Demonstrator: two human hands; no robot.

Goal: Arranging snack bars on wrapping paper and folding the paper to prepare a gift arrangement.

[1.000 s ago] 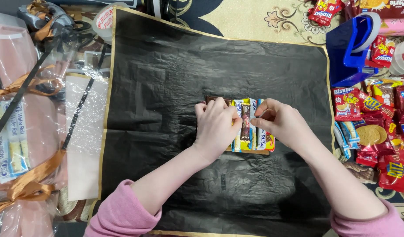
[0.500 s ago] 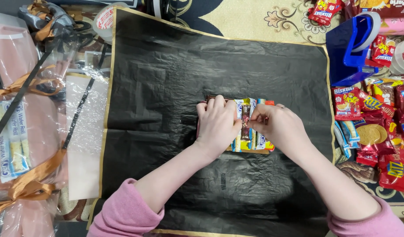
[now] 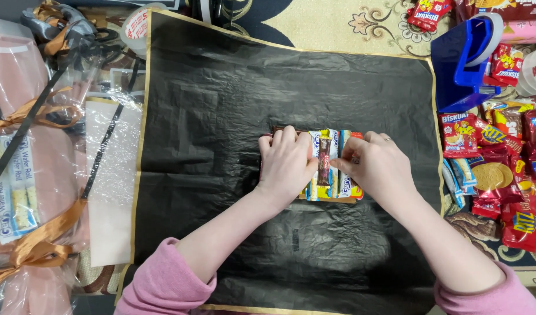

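Left to right, on the black sheet (image 3: 221, 116):

Left hand (image 3: 285, 163): flat, fingers together, pressing the left half of the snack stack (image 3: 326, 166); unmoved over the last second.

Snack stack: mid-sheet, under both your hands, middle packs showing between them.

Right hand (image 3: 375, 166): it has slid left; fingertips (image 3: 341, 165) now pinch a middle pack, so you are squaring the stack.

Loose snacks (image 3: 501, 169): off the sheet's right edge.

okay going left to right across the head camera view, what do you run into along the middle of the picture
Clear gift bag with orange ribbon → bubble wrap sheet → black wrapping sheet → left hand → row of snack bars → right hand → pile of red snack packets.
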